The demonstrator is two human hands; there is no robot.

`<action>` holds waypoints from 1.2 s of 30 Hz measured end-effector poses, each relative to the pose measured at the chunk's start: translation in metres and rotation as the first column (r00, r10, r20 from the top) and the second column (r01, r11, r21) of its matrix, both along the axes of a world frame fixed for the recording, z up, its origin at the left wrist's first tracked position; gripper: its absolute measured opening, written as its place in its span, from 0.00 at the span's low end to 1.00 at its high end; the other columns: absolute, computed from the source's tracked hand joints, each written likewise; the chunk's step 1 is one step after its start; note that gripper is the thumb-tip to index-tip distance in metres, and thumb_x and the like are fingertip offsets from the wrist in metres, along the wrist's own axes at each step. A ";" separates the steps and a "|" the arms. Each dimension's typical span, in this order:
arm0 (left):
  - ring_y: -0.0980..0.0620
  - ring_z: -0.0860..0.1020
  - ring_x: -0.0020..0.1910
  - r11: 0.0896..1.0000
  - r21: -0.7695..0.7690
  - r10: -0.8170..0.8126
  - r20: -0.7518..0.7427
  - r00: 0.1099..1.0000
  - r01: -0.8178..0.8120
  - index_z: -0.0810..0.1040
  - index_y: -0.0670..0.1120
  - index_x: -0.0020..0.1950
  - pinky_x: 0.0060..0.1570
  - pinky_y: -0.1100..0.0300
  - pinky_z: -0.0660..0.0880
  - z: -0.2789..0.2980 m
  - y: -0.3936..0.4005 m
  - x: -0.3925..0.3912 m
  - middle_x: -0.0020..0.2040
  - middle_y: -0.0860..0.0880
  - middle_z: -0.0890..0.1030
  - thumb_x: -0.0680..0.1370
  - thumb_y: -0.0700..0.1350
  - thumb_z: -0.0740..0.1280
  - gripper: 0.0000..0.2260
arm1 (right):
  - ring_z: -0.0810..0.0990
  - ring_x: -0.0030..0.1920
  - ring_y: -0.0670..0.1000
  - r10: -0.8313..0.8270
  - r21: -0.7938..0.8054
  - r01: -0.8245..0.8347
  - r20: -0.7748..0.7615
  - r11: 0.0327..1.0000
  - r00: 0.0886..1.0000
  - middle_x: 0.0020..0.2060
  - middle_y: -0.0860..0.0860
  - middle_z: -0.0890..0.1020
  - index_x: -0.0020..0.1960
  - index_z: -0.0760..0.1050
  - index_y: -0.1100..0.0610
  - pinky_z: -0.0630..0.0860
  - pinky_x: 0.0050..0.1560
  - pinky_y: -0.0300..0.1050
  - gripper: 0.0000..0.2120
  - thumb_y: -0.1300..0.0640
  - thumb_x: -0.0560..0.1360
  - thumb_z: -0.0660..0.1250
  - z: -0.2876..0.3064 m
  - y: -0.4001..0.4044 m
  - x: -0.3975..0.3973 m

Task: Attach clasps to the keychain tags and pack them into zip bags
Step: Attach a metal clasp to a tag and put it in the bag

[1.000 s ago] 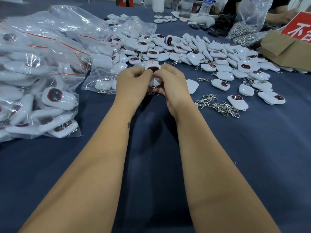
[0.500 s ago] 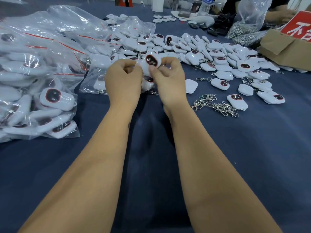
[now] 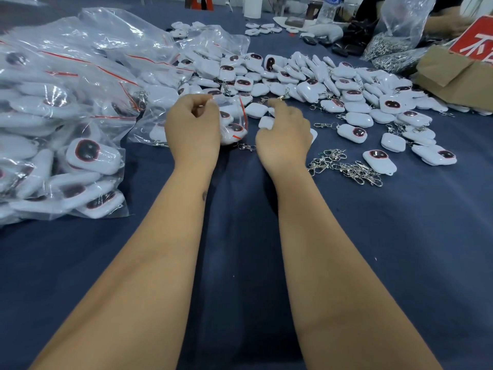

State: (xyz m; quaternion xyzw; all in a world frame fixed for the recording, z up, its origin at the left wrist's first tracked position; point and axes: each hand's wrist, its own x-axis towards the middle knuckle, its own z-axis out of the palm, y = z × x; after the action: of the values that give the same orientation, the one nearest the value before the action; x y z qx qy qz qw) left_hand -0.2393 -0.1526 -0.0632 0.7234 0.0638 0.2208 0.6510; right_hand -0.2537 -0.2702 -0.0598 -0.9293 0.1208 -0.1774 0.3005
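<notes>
The left hand [image 3: 192, 129] pinches the mouth edge of a small zip bag [image 3: 234, 121] that already holds white tags, so this looks like the packing step, with the bag lying just left of the loose heap of keychain tags [image 3: 306, 78]. The right hand [image 3: 284, 134], just right of that bag, has loosely curled fingers holding nothing I can make out. Next it likely needs a clasped tag from the heap, or the clasps [image 3: 346, 166] further right of the bag

Filled bags [image 3: 66, 124] at left; loose tags [image 3: 333, 86] far centre to right; clasps [image 3: 346, 168] near right; box [image 3: 453, 76] far right.
</notes>
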 end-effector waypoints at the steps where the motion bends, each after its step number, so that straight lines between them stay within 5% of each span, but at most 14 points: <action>1: 0.50 0.77 0.39 1.000 -0.010 -0.005 -0.013 1.000 0.004 0.81 0.49 0.49 0.50 0.45 0.80 0.000 0.000 0.001 0.40 0.50 0.80 0.77 0.43 0.65 0.05 | 0.65 0.69 0.56 0.002 -0.053 -0.005 -0.056 0.999 0.998 0.71 0.53 0.68 0.73 0.66 0.50 0.60 0.68 0.47 0.26 0.60 0.76 0.60 -0.001 -0.001 -0.001; 8: 0.49 0.71 0.31 0.998 0.015 -0.064 -0.006 0.998 0.064 0.73 0.55 0.40 0.35 0.55 0.71 -0.001 -0.001 -0.002 0.36 0.47 0.77 0.76 0.38 0.60 0.12 | 0.68 0.63 0.53 -0.091 -0.284 0.082 -0.021 0.955 0.996 0.62 0.51 0.69 0.62 0.76 0.50 0.56 0.55 0.49 0.15 0.55 0.76 0.64 -0.005 0.001 0.000; 13: 0.52 0.73 0.29 0.990 0.039 -0.135 -0.064 0.989 0.137 0.78 0.53 0.38 0.38 0.52 0.78 -0.002 -0.002 -0.002 0.32 0.52 0.78 0.74 0.34 0.57 0.17 | 0.64 0.66 0.55 -0.146 -0.274 0.121 -0.071 0.954 0.987 0.64 0.52 0.67 0.65 0.74 0.48 0.59 0.60 0.52 0.15 0.51 0.79 0.64 -0.008 0.000 0.000; 16: 0.57 0.73 0.23 0.985 0.006 -0.172 -0.077 0.982 0.173 0.79 0.51 0.41 0.32 0.60 0.76 -0.002 -0.003 -0.002 0.34 0.53 0.78 0.74 0.34 0.58 0.15 | 0.65 0.63 0.55 -0.111 -0.266 0.116 0.035 0.957 0.993 0.62 0.52 0.69 0.62 0.76 0.50 0.58 0.55 0.48 0.11 0.51 0.82 0.60 -0.007 -0.002 0.002; 18: 0.59 0.73 0.22 0.980 0.012 -0.196 -0.072 0.978 0.198 0.80 0.51 0.45 0.27 0.67 0.71 -0.002 -0.005 -0.003 0.34 0.53 0.78 0.75 0.35 0.59 0.14 | 0.68 0.58 0.55 -0.041 -0.152 0.058 0.111 0.987 0.993 0.57 0.52 0.73 0.56 0.78 0.54 0.61 0.53 0.46 0.13 0.50 0.83 0.56 -0.004 0.000 0.003; 20: 0.58 0.74 0.24 0.975 0.011 -0.221 -0.075 0.972 0.223 0.81 0.50 0.49 0.29 0.67 0.72 -0.003 -0.005 -0.003 0.31 0.52 0.77 0.75 0.37 0.60 0.13 | 0.72 0.50 0.55 0.012 0.218 -0.053 0.187 0.974 0.982 0.45 0.50 0.76 0.44 0.73 0.54 0.65 0.49 0.48 0.13 0.52 0.83 0.55 0.000 0.004 0.002; 23: 0.57 0.74 0.25 0.970 -0.002 -0.243 -0.073 0.967 0.244 0.82 0.50 0.50 0.33 0.63 0.74 -0.003 -0.006 -0.002 0.30 0.53 0.77 0.76 0.39 0.62 0.11 | 0.77 0.41 0.53 -0.023 0.659 -0.120 0.204 0.742 0.979 0.38 0.48 0.77 0.42 0.72 0.53 0.72 0.40 0.43 0.11 0.56 0.82 0.58 0.006 0.006 0.001; 27: 0.62 0.73 0.23 0.966 -0.004 -0.259 -0.064 0.964 0.259 0.82 0.49 0.53 0.28 0.69 0.70 -0.003 -0.007 -0.002 0.31 0.55 0.77 0.76 0.39 0.66 0.09 | 0.71 0.27 0.44 0.048 0.799 -0.175 0.181 0.575 0.982 0.34 0.49 0.77 0.44 0.77 0.55 0.67 0.27 0.34 0.10 0.59 0.81 0.60 0.007 0.002 0.001; 29: 0.62 0.73 0.23 0.964 0.010 -0.263 -0.066 0.963 0.264 0.82 0.50 0.53 0.31 0.68 0.72 -0.004 -0.007 -0.002 0.34 0.54 0.77 0.76 0.40 0.67 0.09 | 0.72 0.25 0.41 0.109 0.835 -0.202 0.171 0.511 0.979 0.35 0.47 0.77 0.53 0.79 0.58 0.68 0.26 0.31 0.08 0.63 0.78 0.62 0.008 0.001 0.001; 36: 0.56 0.71 0.23 0.960 -0.076 -0.275 -0.070 0.959 0.270 0.83 0.49 0.46 0.25 0.69 0.68 0.002 -0.007 -0.005 0.25 0.56 0.76 0.73 0.36 0.62 0.12 | 0.78 0.39 0.48 0.221 0.798 -0.280 0.188 0.534 0.957 0.40 0.51 0.81 0.57 0.78 0.60 0.76 0.41 0.40 0.15 0.71 0.73 0.62 0.004 0.004 0.000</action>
State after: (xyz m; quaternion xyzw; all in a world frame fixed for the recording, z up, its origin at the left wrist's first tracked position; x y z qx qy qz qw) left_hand -0.2442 -0.1600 -0.0613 0.7117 -0.0033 0.0977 0.6956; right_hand -0.2534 -0.2664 -0.0558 -0.6864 0.0448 -0.0863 0.7207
